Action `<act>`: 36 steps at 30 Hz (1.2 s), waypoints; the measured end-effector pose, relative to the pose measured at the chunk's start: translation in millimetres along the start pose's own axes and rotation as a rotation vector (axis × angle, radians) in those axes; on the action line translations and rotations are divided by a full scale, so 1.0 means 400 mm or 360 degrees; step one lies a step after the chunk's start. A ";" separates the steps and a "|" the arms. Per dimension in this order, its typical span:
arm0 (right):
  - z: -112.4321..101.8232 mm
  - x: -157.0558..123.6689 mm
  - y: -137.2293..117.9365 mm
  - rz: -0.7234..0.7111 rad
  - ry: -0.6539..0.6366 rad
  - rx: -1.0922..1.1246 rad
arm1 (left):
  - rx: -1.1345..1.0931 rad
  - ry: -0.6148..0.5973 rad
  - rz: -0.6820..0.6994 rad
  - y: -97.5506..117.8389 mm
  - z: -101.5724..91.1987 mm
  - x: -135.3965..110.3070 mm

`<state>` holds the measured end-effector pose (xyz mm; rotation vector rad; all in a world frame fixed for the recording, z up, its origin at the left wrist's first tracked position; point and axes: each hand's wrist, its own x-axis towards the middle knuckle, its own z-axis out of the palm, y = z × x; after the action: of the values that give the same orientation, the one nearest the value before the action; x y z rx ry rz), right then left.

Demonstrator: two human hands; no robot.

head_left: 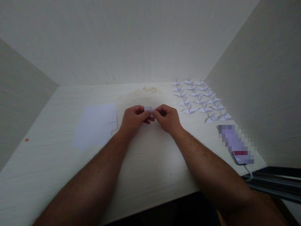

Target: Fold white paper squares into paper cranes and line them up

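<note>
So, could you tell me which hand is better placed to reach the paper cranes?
Probably the right hand: the paper cranes lie on its side of the desk, while the left hand sits nearer the paper sheets. Both pinch the small paper.

A pale wood-grain desk (pixel 150 169) sits boxed in by plain off-white panels: a back wall (pixel 131 40), a left side wall (pixel 21 103) and a right side wall (pixel 265 81). The light is dim and even. Dark floor (pixel 178 210) shows below the desk's near edge.
</note>
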<state>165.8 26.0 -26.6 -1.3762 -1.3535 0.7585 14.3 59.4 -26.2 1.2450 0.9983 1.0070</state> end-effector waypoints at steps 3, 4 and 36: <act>-0.003 0.003 0.006 0.0043 -0.0070 0.0080 | -0.0013 0.0031 -0.0008 -0.001 0.000 0.002; -0.004 0.005 0.008 0.0068 -0.0109 0.0121 | -0.0040 0.0045 -0.0010 -0.002 -0.001 0.003; -0.006 0.006 0.008 0.0075 -0.0091 0.0066 | -0.0077 0.0043 0.0073 -0.006 0.000 0.005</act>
<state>169.5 28.3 -28.6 -1.3670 -1.3460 0.8588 14.8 61.2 -28.8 1.2219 0.9650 1.0800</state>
